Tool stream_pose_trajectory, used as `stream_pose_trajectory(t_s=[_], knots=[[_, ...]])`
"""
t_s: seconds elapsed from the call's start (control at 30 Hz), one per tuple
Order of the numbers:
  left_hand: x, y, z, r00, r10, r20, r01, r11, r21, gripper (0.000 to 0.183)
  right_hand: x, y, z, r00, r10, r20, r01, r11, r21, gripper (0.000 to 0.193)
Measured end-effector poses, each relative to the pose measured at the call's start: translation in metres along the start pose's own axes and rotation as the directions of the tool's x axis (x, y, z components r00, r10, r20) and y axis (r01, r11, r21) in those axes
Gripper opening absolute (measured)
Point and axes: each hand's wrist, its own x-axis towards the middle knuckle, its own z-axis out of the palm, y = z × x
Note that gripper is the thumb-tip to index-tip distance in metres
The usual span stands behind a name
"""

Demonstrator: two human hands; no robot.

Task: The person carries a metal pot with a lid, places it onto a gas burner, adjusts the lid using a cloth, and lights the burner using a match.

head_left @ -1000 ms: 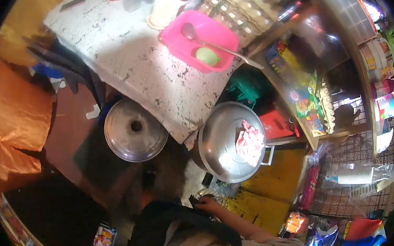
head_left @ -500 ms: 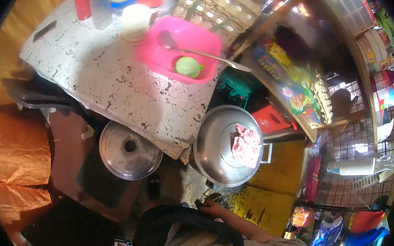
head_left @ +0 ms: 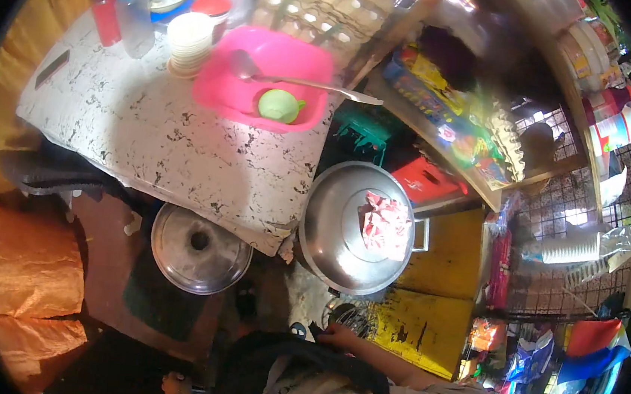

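My right hand (head_left: 337,336) is low in the middle, in front of my body beside the black cloth (head_left: 287,352) I wear. Its fingers are closed around a small dark thing that I cannot make out. My left hand (head_left: 175,389) shows at the lower edge, hanging by my left side; its fingers are too small and dim to read. Ahead of the right hand stands a big metal pot (head_left: 327,235) with a side handle. On its upper surface lies a crumpled red-and-white wrapper (head_left: 386,227). A round metal lid (head_left: 175,256) with a dark centre hole is near the table's front edge.
The white speckled table (head_left: 148,134) carries a pink basin (head_left: 221,76) with a ladle (head_left: 303,83) and a green cup (head_left: 278,106). Stacked cups (head_left: 189,47) and bottles stand behind. Egg trays (head_left: 324,10), a red crate (head_left: 426,180) and a wooden shelf (head_left: 496,194) lie beyond.
The view has shifted slightly, so the table and pot sit further left. My left hand has come into sight at the lower edge. My right hand stays closed in front of me.
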Motion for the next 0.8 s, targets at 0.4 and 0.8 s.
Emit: stream_pose_trajectory(t_s=[0.4,0.8], knots=[[0.068,0.017,0.019,0.900,0.436,0.015,-0.435,0.899,-0.057,0.030,-0.048,0.024,-0.005,0.993,0.043,-0.109,-0.021,0.981,0.194,0.042],[0.011,0.260,-0.117,0.707,0.584,-0.399,-0.685,0.705,-0.183,0.017,-0.042,0.218,0.030,0.875,-0.483,0.029,0.399,0.686,-0.608,0.055]])
